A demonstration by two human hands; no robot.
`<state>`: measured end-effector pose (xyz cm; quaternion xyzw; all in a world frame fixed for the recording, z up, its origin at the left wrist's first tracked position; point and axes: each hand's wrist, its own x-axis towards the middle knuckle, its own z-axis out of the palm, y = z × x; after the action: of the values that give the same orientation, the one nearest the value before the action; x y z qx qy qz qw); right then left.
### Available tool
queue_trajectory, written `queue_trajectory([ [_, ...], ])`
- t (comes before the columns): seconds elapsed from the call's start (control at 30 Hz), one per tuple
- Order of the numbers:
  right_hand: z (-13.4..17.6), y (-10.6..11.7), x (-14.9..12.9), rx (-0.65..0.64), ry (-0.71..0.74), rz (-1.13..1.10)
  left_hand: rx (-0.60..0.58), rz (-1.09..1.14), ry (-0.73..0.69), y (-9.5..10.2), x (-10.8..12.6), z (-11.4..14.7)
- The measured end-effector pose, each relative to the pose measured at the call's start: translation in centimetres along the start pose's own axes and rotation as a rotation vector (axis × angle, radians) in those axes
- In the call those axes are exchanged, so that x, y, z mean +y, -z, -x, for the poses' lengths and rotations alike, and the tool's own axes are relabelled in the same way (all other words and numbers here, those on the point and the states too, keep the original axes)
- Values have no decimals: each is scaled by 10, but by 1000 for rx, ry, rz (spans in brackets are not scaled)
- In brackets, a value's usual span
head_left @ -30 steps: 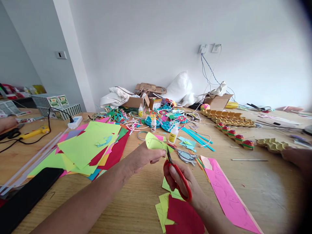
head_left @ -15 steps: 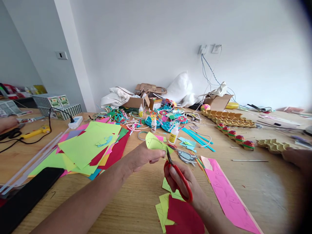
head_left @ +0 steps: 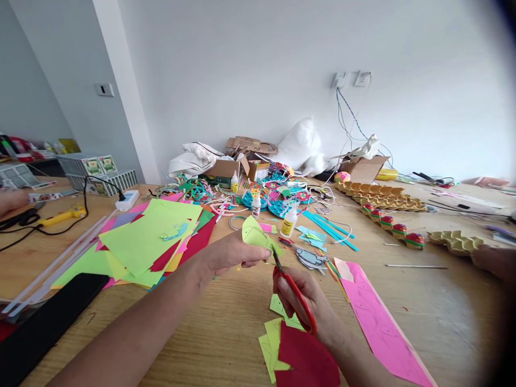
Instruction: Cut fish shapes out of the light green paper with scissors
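My left hand (head_left: 237, 251) pinches a yellow-green piece of paper (head_left: 253, 232) with a fish outline drawn on it. In my right hand (head_left: 304, 301) is a pair of red-handled scissors (head_left: 300, 298), its blades at the right edge of that paper. Below the scissors lie yellow-green paper pieces (head_left: 269, 344) with pencil lines, partly under a dark red sheet (head_left: 306, 355). Right of the blades rests a grey-blue paper fish (head_left: 311, 259). A long pink strip (head_left: 379, 322) with drawn outlines lies further right.
Coloured paper sheets (head_left: 141, 231) are piled at left, beside a black phone-like slab (head_left: 52, 322). Glue bottles (head_left: 288, 220) stand mid-table. Egg-carton strips (head_left: 455, 242) lie at right, where another person's hand (head_left: 494, 262) touches one. A yellow glue gun (head_left: 66, 216) is far left.
The scissor blades have shifted slightly against the paper's edge, and the paper has tilted a little. The whole view has moved slightly; both hands keep their hold.
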<state>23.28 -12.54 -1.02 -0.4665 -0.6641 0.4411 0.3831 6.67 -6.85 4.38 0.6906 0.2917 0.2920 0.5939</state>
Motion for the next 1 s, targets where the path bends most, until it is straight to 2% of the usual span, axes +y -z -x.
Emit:
queue_trajectory([
  [0.47,-3,1,2,-35,-39,63,-52,26,73,14,-10,-5],
  [0.7,-3,1,5,-20,-61,26,-102,31,25,17,-8,-6],
  [0.83,-4,0,7,4,-74,-28,-58,31,-21,12,-7,-9],
  [1.0,-4,-1,9,50,-93,-71,73,14,-45,1,-5,-10],
])
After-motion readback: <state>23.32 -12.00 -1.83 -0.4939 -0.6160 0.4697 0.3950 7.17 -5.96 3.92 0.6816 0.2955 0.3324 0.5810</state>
